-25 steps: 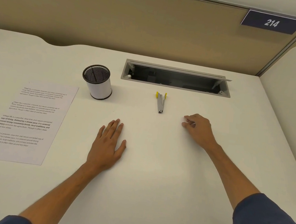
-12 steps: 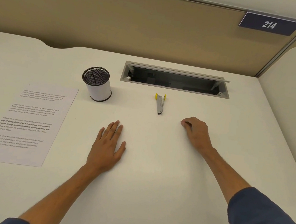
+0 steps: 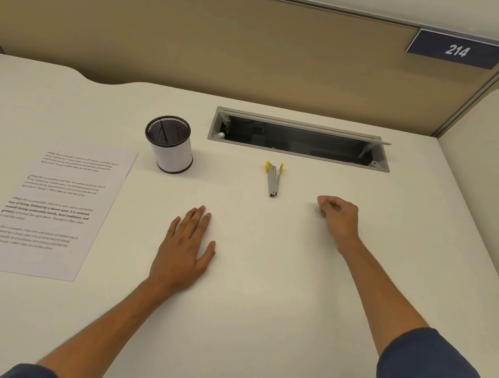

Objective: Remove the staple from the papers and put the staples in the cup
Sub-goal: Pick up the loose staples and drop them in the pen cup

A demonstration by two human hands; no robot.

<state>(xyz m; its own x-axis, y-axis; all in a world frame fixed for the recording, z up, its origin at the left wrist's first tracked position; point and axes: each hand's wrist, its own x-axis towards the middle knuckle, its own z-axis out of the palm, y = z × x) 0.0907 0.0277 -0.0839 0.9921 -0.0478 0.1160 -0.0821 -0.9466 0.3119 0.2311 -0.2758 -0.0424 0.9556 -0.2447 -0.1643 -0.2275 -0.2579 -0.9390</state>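
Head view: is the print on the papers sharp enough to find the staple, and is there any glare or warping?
Head view: light is even, shadows soft, no glare on the desk. Print on the papers is blurred and unreadable; no staple can be made out for sure. Wide-angle lens bows the desk edges. The staple remover looks fairly crisp.
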